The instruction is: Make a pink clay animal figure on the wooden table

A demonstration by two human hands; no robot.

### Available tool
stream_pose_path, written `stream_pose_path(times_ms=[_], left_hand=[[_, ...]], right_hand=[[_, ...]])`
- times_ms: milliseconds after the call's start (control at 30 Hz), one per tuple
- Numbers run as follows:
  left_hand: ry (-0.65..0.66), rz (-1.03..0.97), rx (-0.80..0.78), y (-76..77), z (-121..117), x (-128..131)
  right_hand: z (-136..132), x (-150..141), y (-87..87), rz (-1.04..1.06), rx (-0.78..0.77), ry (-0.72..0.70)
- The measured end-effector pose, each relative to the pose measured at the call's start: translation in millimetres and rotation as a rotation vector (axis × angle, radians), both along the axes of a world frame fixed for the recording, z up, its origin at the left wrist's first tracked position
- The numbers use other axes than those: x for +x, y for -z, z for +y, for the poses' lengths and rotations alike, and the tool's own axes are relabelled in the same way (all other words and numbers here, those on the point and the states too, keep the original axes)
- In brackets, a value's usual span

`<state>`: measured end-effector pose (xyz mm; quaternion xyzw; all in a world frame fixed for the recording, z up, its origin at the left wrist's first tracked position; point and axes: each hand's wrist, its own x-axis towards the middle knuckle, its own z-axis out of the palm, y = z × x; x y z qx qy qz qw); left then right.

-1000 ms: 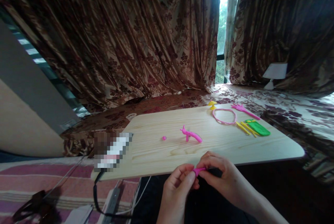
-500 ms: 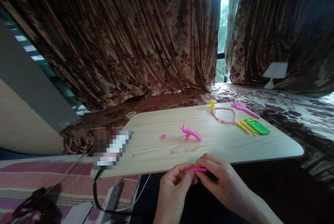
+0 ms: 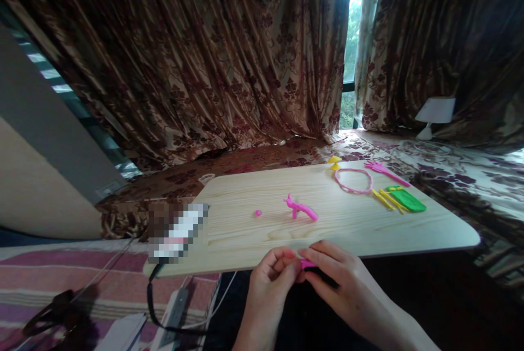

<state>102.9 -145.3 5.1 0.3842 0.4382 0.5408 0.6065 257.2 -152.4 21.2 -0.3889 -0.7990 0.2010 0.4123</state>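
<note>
Both my hands meet at the near edge of the wooden table (image 3: 245, 236). A small piece of pink modelling clay (image 3: 308, 264) is pinched between them, partly hidden by the fingers. My left hand (image 3: 272, 280) holds its left end between thumb and fingertips. On its right end, the thumb and fingers of my right hand (image 3: 339, 272) are closed. Beyond the hands lies a pink clay figure (image 3: 303, 209) with a long body, thin legs and small prongs at one end. To its left is a little pink clay ball (image 3: 257, 213).
At the table's far right are a pink twisted ring (image 3: 336, 182), a yellow mushroom-like piece (image 3: 334, 162), a pink hand-shaped piece (image 3: 385, 172), a green slab (image 3: 411, 201) and thin yellow sticks (image 3: 385, 200). A blurred-out item (image 3: 180, 231) and a power strip (image 3: 174, 313) are left.
My fingers have shifted around the pink clay, and less of it shows between them now. The pieces on the table keep their places; the view has moved slightly.
</note>
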Motion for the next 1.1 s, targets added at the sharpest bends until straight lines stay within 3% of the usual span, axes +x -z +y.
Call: stream_pose_path(times_ms=[267, 467, 633, 933, 1100], left_hand=[[0.225, 0.389, 0.184, -11.9, 1.0, -10.5], [0.249, 0.360, 0.174, -7.8, 12.0, -12.4], [0.188, 0.394, 0.202, -2.0, 16.7, -8.8], [-0.015, 0.484, 0.239, 13.1, 20.9, -11.2], [-0.095, 0.615, 0.320, 5.0, 35.7, -26.5]], right_hand=[[4.5, -0.6, -8.3, -0.186, 0.026, -0.007], [11.7, -0.2, -18.6, -0.301, 0.049, -0.032], [18.7, -6.6, -1.2, -0.206, 0.048, 0.069], [29.5, -12.5, 24.8, 0.156, -0.203, 0.164], [36.5, -2.4, 26.6, 0.244, -0.241, 0.152]])
